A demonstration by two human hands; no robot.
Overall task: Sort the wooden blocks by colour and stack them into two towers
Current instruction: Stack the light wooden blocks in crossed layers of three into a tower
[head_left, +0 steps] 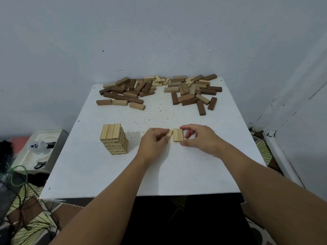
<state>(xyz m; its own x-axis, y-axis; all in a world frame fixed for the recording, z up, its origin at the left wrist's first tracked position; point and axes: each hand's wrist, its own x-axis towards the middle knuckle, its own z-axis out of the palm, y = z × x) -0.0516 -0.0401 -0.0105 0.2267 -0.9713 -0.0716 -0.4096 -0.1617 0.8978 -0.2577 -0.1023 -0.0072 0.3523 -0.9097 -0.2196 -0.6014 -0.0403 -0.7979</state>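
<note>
A tower of light wooden blocks (114, 138) stands on the white table (123, 174), left of centre. Two light blocks (177, 135) lie side by side at the middle of the table. My right hand (200, 138) grips them from the right, thumb at the near end and fingers over the far end. My left hand (155, 140) pinches a third light block (170, 133) and holds it against their left side. Two loose heaps of mixed light and dark blocks lie at the back: the left heap (127, 91) and the right heap (192, 91).
The table stands against a pale wall, in a corner at the right. Left of the table a metal box (39, 149) holds small objects, with green cables (17, 174) on the patterned floor. Bare tabletop lies between the heaps and my hands.
</note>
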